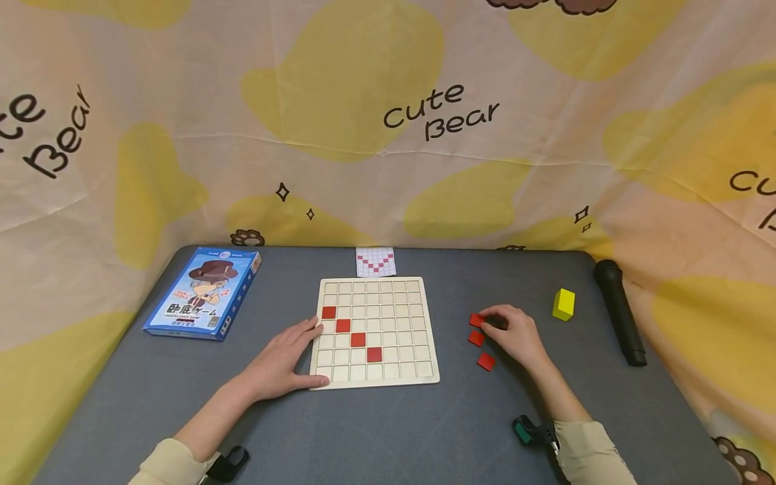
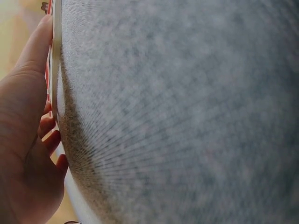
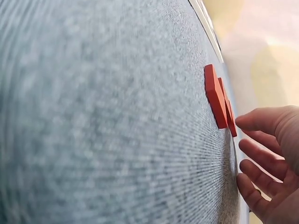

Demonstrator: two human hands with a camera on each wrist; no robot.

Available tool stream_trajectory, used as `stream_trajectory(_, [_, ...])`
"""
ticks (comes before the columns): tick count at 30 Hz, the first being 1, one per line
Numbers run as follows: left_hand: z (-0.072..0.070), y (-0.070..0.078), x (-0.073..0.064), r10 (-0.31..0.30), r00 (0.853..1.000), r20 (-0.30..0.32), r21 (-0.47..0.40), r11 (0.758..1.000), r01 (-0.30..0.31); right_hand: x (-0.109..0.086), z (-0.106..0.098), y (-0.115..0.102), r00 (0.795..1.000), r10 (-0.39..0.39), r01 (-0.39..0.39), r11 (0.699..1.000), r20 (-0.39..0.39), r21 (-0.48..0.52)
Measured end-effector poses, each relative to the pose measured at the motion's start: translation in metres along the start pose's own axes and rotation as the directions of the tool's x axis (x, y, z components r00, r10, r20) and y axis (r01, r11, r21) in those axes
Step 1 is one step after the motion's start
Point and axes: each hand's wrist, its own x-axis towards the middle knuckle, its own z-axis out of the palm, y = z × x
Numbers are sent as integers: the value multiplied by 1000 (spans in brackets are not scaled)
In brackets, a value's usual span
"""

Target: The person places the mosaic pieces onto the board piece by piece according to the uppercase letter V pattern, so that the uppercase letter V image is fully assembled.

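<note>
My left hand [image 1: 280, 360] rests along the left edge of a pale grid board [image 1: 400, 384], fingers extended, its thumb at the near left corner. In the left wrist view that thumb lies against the board's edge [image 2: 56, 60]. Several red square tiles [image 1: 358, 339] sit in the board's cells, stepping diagonally down to the right. Beyond the board's right side, my right hand [image 1: 515, 335] reaches with loosely bent fingers to the farthest of 3 loose red tiles [image 1: 475, 320]. Its thumb and index fingertips are beside that tile. In the right wrist view, two red tiles [image 3: 215, 97] show near the thumb.
A small pattern card [image 1: 376, 262] with a pink V of squares lies behind the board. At the left is a blue game box [image 1: 203, 293]. A yellow block [image 1: 564, 304] and a black microphone [image 1: 620, 313] are at the right. A printed cloth [image 1: 339, 81] hangs behind the grey table [image 1: 388, 438].
</note>
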Motion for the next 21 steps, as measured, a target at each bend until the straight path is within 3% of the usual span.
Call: stream_trajectory(21, [-1,1,0,-2,1000,8,0,1000,2,-1,2,6,999,13,-13,1000,34,-18])
